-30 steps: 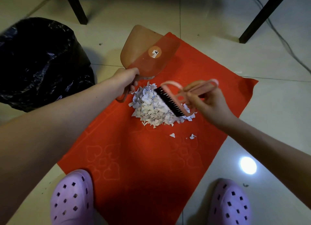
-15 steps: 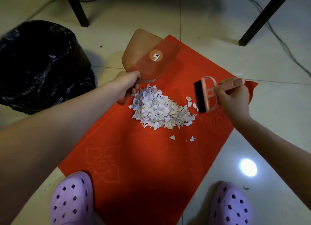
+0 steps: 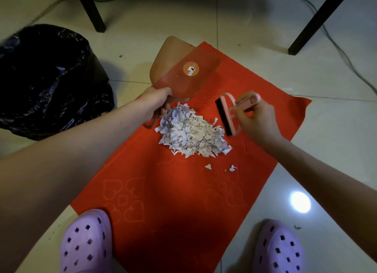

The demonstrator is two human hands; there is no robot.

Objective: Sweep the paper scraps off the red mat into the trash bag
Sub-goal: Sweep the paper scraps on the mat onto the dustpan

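A heap of white paper scraps lies on the red mat, with two stray scraps nearer me. My left hand grips the handle of a brown dustpan, which stands at the far side of the heap with its pan tilted up. My right hand holds a pink hand brush by its handle, black bristles at the heap's right edge. The black trash bag sits open on the floor to the left of the mat.
Pale floor tiles surround the mat. Two dark furniture legs stand beyond it, and a cable runs across the floor at the far right. My feet in lilac clogs flank the mat's near end.
My right hand pulled the brush off the heap out to the right, then brought it back toward the heap's right edge. The left hand and dustpan stayed nearly still.
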